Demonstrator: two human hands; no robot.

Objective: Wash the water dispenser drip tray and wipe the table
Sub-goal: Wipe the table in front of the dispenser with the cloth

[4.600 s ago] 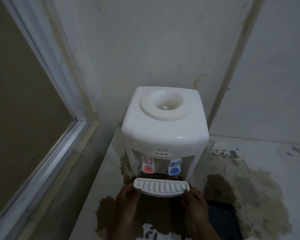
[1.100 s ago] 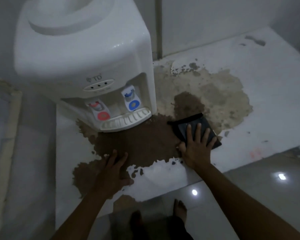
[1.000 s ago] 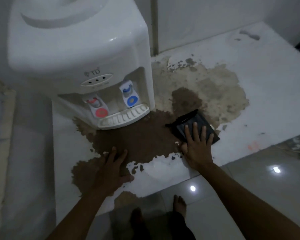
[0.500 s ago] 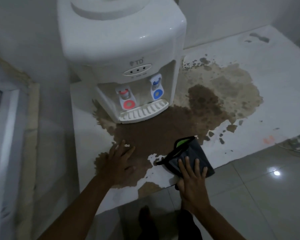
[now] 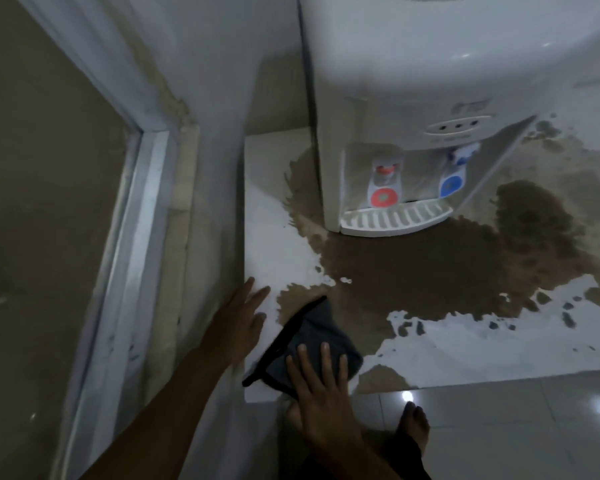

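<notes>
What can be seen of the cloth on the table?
The cloth is dark grey with a black trimmed edge, soft and slightly bunched, looking like microfibre. It lies flat near the front left corner of the white table, partly over the edge of the brown stain. The right hand presses down on it with fingers spread. The left hand rests on the table beside it and does not appear to touch it. Whether it is wet cannot be told.

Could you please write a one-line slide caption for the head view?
Right hand presses a dark cloth onto the stained table before the water dispenser.
</notes>
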